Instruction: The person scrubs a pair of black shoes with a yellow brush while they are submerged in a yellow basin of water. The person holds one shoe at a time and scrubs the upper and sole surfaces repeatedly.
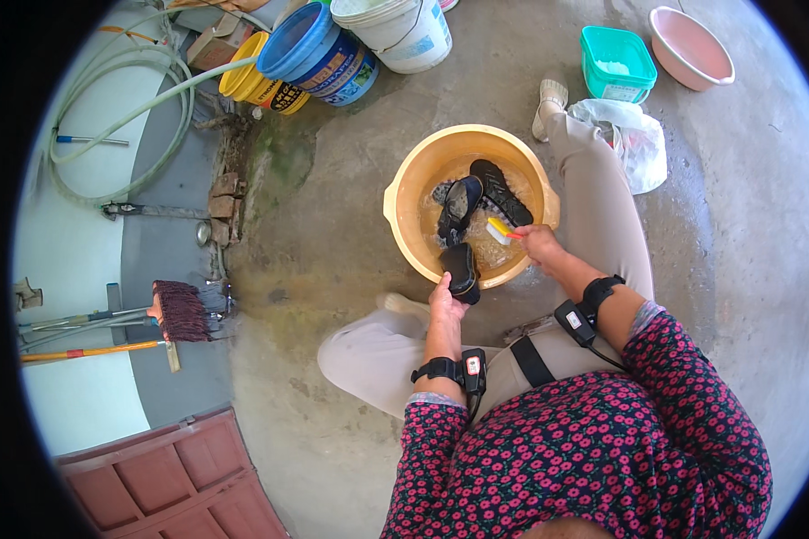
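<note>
An orange-yellow plastic basin (pixel 410 176) of shallow water stands on the floor before me. My left hand (pixel 447 298) grips one end of a black shoe (pixel 458 264), held over the basin's near rim. My right hand (pixel 541 244), at the right side of the basin, is closed around the handle of a scrub brush (pixel 498 231) with a yellow back and white bristles. The bristles are apart from the held shoe. Inside the basin, a black shoe (pixel 502 193) lies with its treaded sole showing. Left of it rests another dark piece of footwear (pixel 461 202), partly wet.
Yellow (pixel 246 67), blue (pixel 317 54) and white buckets (pixel 404 37) stand at the far left. Beyond my right leg are a plastic bag (pixel 637 151), a green tub (pixel 617 64) and a pink basin (pixel 692 50). A hose (pixel 118 131) and a broom (pixel 182 311) are along the left wall.
</note>
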`<state>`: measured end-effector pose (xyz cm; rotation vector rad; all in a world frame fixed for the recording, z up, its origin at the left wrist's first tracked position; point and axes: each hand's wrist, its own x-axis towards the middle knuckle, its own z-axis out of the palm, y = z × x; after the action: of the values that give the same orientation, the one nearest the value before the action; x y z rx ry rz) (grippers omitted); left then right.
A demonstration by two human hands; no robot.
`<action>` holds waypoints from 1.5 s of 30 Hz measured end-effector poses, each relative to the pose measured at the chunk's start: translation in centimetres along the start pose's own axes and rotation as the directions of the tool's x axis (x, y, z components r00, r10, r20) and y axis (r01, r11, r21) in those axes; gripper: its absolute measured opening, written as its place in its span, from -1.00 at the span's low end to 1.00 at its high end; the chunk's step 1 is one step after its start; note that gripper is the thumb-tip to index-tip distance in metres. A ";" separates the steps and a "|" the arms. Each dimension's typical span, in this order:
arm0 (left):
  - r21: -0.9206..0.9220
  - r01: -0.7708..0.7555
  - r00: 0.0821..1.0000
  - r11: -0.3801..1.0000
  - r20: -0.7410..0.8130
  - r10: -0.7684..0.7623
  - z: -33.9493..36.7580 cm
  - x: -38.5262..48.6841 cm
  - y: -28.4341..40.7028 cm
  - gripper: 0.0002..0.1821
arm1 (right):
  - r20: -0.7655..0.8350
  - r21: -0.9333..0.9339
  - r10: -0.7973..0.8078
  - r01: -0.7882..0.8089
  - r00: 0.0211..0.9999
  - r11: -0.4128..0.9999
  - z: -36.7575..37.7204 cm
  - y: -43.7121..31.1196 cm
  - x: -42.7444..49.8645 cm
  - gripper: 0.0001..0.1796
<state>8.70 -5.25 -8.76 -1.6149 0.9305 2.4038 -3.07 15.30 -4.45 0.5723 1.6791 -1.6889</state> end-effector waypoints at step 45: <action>-0.062 0.068 0.997 0.996 -0.026 -0.069 1.3 -2.0 1.6 -0.56 | -0.067 -0.420 -0.203 0.157 0.977 0.894 5.6 0.5 3.5 -0.77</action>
<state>7.86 -5.36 -5.99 -1.6765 0.7998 2.3920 -4.24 9.27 -6.95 0.3151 2.1503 -1.3764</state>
